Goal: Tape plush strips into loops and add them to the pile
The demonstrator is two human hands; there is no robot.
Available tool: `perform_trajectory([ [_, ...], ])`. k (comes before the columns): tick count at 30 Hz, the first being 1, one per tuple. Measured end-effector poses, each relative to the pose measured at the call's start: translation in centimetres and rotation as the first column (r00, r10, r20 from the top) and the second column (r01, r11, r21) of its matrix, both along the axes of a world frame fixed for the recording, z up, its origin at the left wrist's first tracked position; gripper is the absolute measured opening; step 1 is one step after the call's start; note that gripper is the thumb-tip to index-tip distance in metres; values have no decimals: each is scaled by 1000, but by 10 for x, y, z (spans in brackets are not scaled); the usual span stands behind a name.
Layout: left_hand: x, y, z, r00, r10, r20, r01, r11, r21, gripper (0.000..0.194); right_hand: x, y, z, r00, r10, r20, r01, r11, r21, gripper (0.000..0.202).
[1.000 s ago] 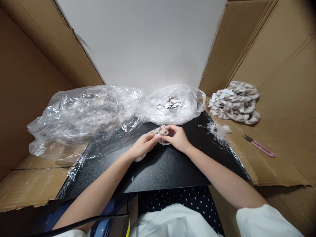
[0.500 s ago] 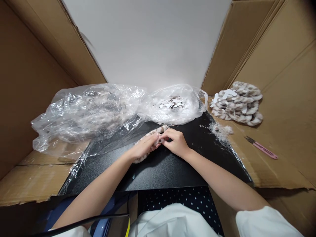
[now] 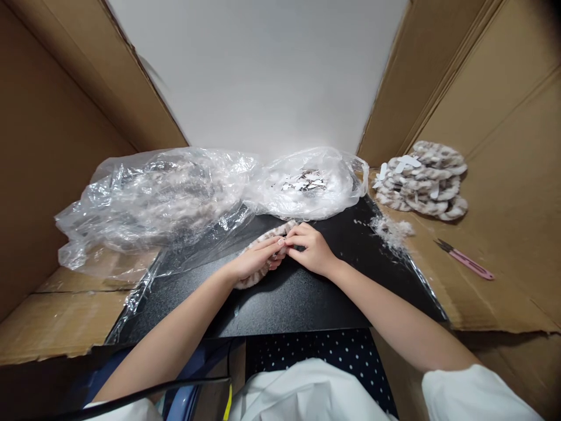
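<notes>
A fluffy white-and-brown band [image 3: 252, 280] lies tilted over the middle of the black board [image 3: 272, 316]. My left hand [image 3: 258, 259] is closed on it, fingers across its upper side. Fingertips of my right hand [image 3: 310, 248] are pinched together at the band's right edge, touching the left fingertips. Whatever sits between the right fingertips is too small to make out. Behind the hands is a clear bag [image 3: 350, 199] with small white and metal pieces [image 3: 307, 180] in it.
A larger clear bag [image 3: 162, 204] of fluffy material spreads at the left. On the right stand a pile of similar fluffy bands with white tags [image 3: 423, 181], a tuft of loose fluff [image 3: 394, 232] and pink-handled snips [image 3: 467, 261]. Cardboard walls [image 3: 495, 134] flank both sides.
My hands keep almost the same place. The right fingers have shifted slightly against the band's edge, and the view has tilted a little.
</notes>
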State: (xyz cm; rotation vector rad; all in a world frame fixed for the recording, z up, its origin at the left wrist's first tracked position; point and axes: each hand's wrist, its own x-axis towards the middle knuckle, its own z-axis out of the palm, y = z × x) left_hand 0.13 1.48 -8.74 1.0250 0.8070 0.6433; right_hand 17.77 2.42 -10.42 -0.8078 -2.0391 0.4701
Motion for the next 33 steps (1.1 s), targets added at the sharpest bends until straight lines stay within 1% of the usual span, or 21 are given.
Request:
perform_trajectory([
  [2, 1, 1, 0, 1000, 23, 19, -23, 1000, -8, 31, -2, -2, 1, 999, -35, -34, 36, 999, 29, 15],
  [4, 2, 3, 0, 999, 34, 42, -33, 999, -13, 28, -5, -4, 2, 991, -88, -101, 90, 996, 11, 13],
  [7, 0, 6, 1, 999, 12, 35, -13, 999, 30, 18, -6, -3, 3, 961, -150, -232, 126, 985, -117, 11],
  [10, -3, 6, 4, 996, 15, -92, -3, 992, 130, 19, -5, 0, 1, 927, -193, -322, 112, 961, -254, 11],
  [12, -5, 6, 5, 984, 34, -175, 0, 982, 187, 25, -5, 2, -2, 914, -204, -350, 88, 944, -318, 9],
  [13, -5, 6, 6, 979, 47, -200, -3, 977, 213, 29, -5, 2, -3, 914, -187, -359, 57, 938, -342, 7],
  [15, -6, 6, 6, 971, 74, -229, -12, 965, 262, 34, -6, 2, -4, 918, -132, -374, -21, 926, -378, 12],
  [17, -6, 7, 4, 964, 91, -250, -13, 954, 299, 37, -8, 1, -5, 918, -110, -382, -55, 916, -397, 16],
  [21, -7, 8, 2, 950, 105, -295, -1, 943, 334, 41, -10, 1, -7, 901, -185, -391, -1, 903, -429, 21],
  [25, -6, 6, 7, 931, 143, -337, 4, 916, 400, 41, -10, 1, -10, 877, -220, -427, -19, 872, -488, 24],
  [28, -5, 4, 11, 936, 158, -316, -3, 897, 441, 39, -10, -1, -10, 865, -224, -449, -20, 878, -478, 21],
  [30, -5, 4, 11, 942, 145, -302, 1, 900, 436, 38, -11, -2, -9, 848, -249, -468, -1, 882, -471, 21],
  [33, -6, 5, 8, 947, 101, -305, 30, 918, 395, 38, -14, -4, -10, 821, -296, -488, 32, 877, -479, 24],
])
